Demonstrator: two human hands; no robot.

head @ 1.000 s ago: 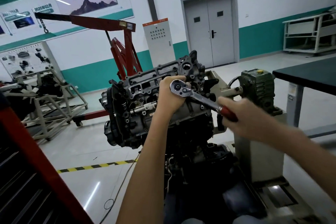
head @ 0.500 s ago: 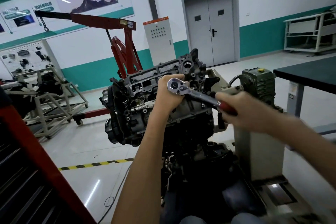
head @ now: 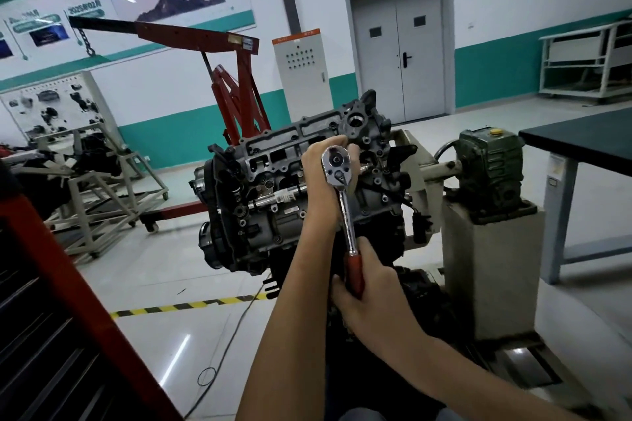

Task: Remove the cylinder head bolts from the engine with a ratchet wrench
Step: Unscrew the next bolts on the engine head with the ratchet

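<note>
- Squarely in mid-view, the engine (head: 260,215) hangs off the floor on a beige engine stand (head: 492,267), with a green gearbox (head: 490,171) on top of the stand's column.
- The cylinder head (head: 290,140) forms the engine's upper part and is tilted toward the camera, showing its open recesses and holes.
- The ratchet wrench (head: 347,215) stands almost upright against the cylinder head. Its chrome round head (head: 337,164) is at the top and its red handle (head: 354,270) points down toward the person.
- The left grip (head: 316,178) is curled around the wrench's round head from behind and holds it against the cylinder head.
- The right grip (head: 372,287) is wrapped firmly around the red handle at the low end of the wrench, thumb side up.
- Whatever bolt sits under the wrench head is hidden by the tool and the left fingers.
- A red engine hoist (head: 236,79) with a hanging chain stands behind the engine.
- A dark-topped desk (head: 581,140) stands at the right, beyond the gearbox.
- A grey double door (head: 398,44) is on the far wall, with a pale electrical cabinet (head: 301,72) to its left.
- Yellow-and-black floor tape (head: 188,306) runs across the glossy floor, and a thin cable (head: 225,345) crosses it.
- A red tool cabinet (head: 68,284) fills the lower left corner.
</note>
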